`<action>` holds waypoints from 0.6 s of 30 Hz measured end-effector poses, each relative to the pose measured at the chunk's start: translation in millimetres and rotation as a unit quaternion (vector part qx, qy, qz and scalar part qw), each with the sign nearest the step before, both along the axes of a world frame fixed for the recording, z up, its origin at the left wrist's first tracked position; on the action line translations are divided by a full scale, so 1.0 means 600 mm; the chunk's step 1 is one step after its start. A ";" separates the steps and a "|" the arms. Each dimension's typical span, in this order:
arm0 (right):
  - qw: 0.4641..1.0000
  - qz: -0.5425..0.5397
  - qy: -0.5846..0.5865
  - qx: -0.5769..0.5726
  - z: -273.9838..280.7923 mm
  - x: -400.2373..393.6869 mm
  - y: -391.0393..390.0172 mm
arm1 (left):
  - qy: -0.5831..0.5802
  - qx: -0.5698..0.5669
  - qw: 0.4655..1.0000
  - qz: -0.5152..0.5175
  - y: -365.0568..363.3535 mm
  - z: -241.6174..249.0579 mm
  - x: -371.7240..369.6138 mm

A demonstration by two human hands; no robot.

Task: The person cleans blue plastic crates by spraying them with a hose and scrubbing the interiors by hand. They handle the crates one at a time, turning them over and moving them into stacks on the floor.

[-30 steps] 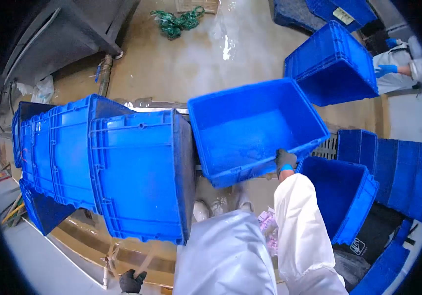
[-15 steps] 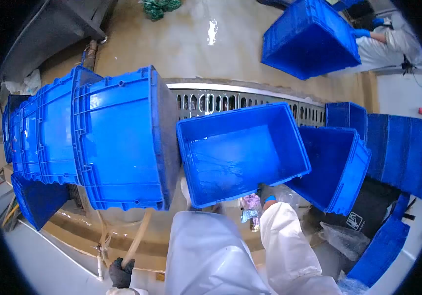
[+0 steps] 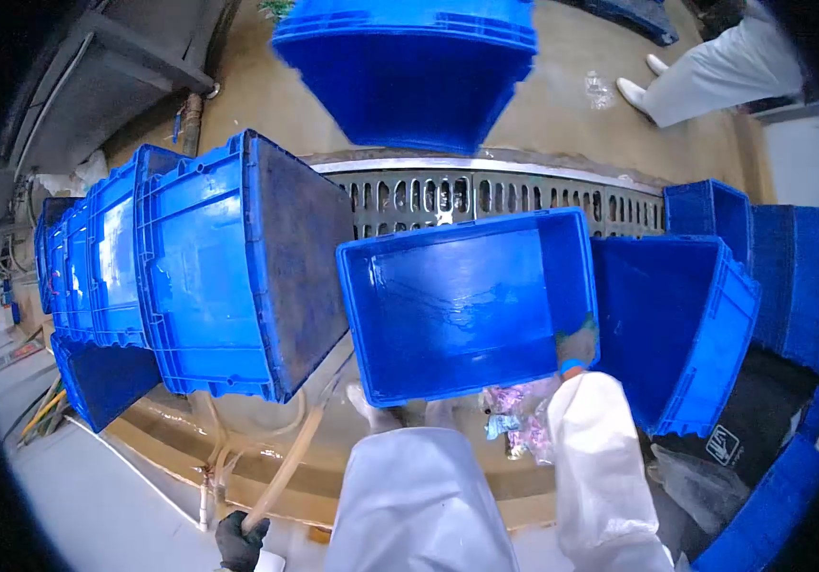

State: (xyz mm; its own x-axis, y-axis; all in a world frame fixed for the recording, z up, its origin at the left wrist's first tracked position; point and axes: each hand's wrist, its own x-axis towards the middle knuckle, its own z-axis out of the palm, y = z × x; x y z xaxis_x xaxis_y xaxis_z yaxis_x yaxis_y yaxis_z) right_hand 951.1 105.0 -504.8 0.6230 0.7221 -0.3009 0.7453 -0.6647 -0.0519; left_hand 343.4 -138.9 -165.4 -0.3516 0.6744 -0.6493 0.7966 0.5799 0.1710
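Note:
My right hand (image 3: pixel 577 345), in a dark glove, grips the near right corner of an open blue crate (image 3: pixel 462 305) whose wet inside faces me. My left hand (image 3: pixel 241 541), also gloved, holds a pale translucent hose (image 3: pixel 290 456) that runs up toward the crates. A row of blue crates lying on their sides (image 3: pixel 181 272) stands to the left of the held crate, the nearest showing its dark bottom. Another empty blue crate (image 3: pixel 681 334) sits just right of my right hand. My white sleeves and apron fill the bottom middle.
A slotted metal drain grate (image 3: pixel 486 195) crosses the wet floor behind the crates. A stack of blue crates (image 3: pixel 409 67) is at top centre, and another person's white legs and shoes (image 3: pixel 705 62) at top right. More blue crates (image 3: pixel 800 286) stand far right. A dark bag (image 3: pixel 715 448) lies at lower right.
The held crate has shifted slightly up and right, and my right hand now grips its right corner. A crate stack has come into view at top centre; the other person moved away.

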 end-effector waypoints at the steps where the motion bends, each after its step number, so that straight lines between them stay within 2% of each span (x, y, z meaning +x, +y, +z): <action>1: 1.000 0.009 -0.003 0.013 -0.024 0.031 0.012 | -0.028 0.020 0.998 0.047 -0.020 -0.013 -0.005; 3: 1.000 -0.008 -0.001 -0.007 -0.036 0.059 0.051 | -0.084 0.057 0.985 0.136 -0.084 -0.046 -0.027; 4: 1.000 0.009 0.002 0.014 -0.090 0.094 0.051 | -0.061 0.055 0.990 0.113 -0.097 -0.050 -0.031; 6: 0.997 -0.022 0.053 0.053 -0.124 0.102 0.073 | -0.019 0.041 0.997 0.068 -0.122 -0.049 -0.037; 7: 0.995 -0.026 0.071 0.063 -0.145 0.113 0.072 | 0.043 0.032 0.997 -0.047 -0.066 -0.028 0.003; 10: 0.995 -0.039 0.064 0.067 -0.192 0.153 0.068 | 0.033 0.035 0.998 -0.048 -0.066 -0.022 0.007; 13: 0.981 -0.001 0.195 -0.009 -0.174 0.203 0.061 | 0.037 0.056 0.997 -0.023 -0.080 -0.022 -0.004; 17: 0.982 0.021 0.190 0.011 -0.123 0.194 0.010 | 0.040 0.059 0.997 -0.005 -0.106 -0.016 -0.014; 18: 0.973 0.016 0.228 0.029 -0.098 0.183 -0.009 | 0.036 0.079 0.996 0.010 -0.109 -0.018 -0.006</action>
State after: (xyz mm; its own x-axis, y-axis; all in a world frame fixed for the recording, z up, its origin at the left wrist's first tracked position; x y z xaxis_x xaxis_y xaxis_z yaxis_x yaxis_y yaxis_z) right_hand 1060.7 99.5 -563.9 0.4109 0.7631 -0.4989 0.6561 -0.6275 -0.4193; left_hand 339.9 -204.2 -176.2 -0.4087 0.7581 -0.5083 0.7983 0.5668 0.2035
